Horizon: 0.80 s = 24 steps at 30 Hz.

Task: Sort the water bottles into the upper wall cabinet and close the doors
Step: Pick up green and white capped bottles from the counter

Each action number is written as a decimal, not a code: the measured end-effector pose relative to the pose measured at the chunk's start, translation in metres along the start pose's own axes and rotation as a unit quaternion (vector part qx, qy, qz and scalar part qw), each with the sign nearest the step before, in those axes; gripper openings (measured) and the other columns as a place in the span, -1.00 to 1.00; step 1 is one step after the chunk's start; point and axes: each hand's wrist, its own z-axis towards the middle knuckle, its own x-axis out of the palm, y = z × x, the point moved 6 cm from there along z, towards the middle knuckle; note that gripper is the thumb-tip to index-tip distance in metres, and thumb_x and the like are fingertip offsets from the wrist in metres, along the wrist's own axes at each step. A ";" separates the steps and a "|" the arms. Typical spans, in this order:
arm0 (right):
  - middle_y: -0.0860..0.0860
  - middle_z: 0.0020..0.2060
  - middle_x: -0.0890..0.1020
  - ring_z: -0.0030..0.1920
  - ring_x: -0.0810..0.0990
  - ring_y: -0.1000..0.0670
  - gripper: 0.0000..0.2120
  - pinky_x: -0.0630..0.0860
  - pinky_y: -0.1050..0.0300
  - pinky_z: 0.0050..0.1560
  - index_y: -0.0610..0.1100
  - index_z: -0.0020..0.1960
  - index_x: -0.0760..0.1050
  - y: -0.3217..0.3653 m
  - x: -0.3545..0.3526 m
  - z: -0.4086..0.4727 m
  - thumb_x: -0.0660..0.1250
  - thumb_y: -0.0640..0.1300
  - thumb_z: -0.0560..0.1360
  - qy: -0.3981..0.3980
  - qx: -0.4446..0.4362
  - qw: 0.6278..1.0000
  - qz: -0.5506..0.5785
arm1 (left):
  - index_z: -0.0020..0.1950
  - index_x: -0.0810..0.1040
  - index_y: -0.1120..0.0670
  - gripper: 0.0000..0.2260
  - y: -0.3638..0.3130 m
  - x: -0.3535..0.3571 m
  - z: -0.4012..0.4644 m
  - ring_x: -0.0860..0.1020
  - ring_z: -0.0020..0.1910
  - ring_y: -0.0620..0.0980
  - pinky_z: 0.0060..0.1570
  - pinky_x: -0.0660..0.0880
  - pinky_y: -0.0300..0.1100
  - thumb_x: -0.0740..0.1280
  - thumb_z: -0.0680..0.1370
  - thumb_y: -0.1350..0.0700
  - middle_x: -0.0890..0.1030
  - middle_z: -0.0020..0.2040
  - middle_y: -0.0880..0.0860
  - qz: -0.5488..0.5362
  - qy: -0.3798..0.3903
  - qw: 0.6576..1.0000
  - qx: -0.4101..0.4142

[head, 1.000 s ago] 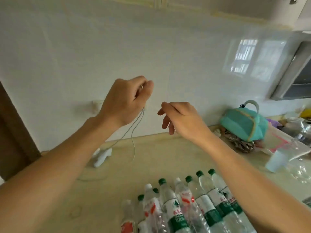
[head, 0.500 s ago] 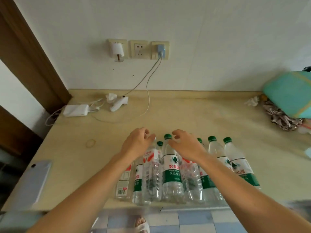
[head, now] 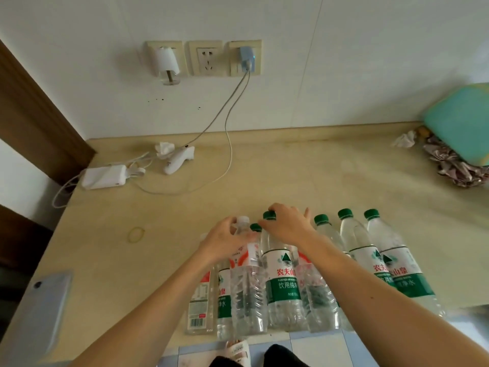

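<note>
Clear plastic water bottles (head: 356, 250) stand clustered at six o'clock on the beige countertop (head: 264, 181). The left hand (head: 227, 242) curls around a white-capped bottle (head: 247, 263); the right hand (head: 288, 223) grips a green-capped bottle (head: 281, 276).

The water bottles (head: 280, 276) are showing clear, glossy plastic with ribbed lower walls, smooth green and white plastic caps, and shiny printed film labels. The counter (head: 304, 178) is looking like smooth beige stone or laminate with a soft sheen. The wall (head: 344, 62) is appearing matt and white. A power bank (head: 103, 177) is showing smooth white plastic. The door frame (head: 34, 115) is looking like brown wood. The teal bag (head: 461, 120) is looking like matt cloth or foam.
</note>
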 end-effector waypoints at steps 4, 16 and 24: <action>0.02 -0.06 0.64 0.05 0.58 -0.08 -0.74 0.22 -0.28 0.46 -0.07 0.15 0.57 -0.002 -0.006 0.002 0.29 0.07 0.59 -0.016 0.032 0.997 0.068 | 0.40 0.43 -0.12 -0.47 0.003 -0.003 0.000 0.69 -0.04 -0.08 0.08 0.62 0.05 0.44 0.49 -0.23 0.66 0.08 -0.07 -0.039 -0.032 0.999 0.007; 0.10 -0.09 0.69 -0.05 0.65 0.11 -0.82 0.56 0.21 -0.10 0.05 0.08 0.62 0.016 -0.114 -0.004 0.48 0.04 0.50 -0.098 -0.136 0.938 0.303 | -0.01 0.69 -0.08 -0.93 -0.065 -0.037 0.007 0.70 -0.06 -0.05 -0.11 0.61 -0.23 0.41 0.58 0.02 0.73 -0.06 -0.01 -0.213 -0.111 0.957 0.161; 0.06 0.03 0.58 0.09 0.56 0.00 -0.76 0.55 0.02 0.19 -0.07 0.15 0.55 0.019 -0.126 -0.002 0.49 -0.17 0.51 -0.167 -0.233 0.929 0.236 | 0.20 0.55 -0.20 -0.83 -0.114 -0.060 -0.002 0.58 0.14 -0.28 0.06 0.48 -0.42 0.35 0.64 0.04 0.65 0.07 -0.26 -0.113 -0.259 0.914 0.293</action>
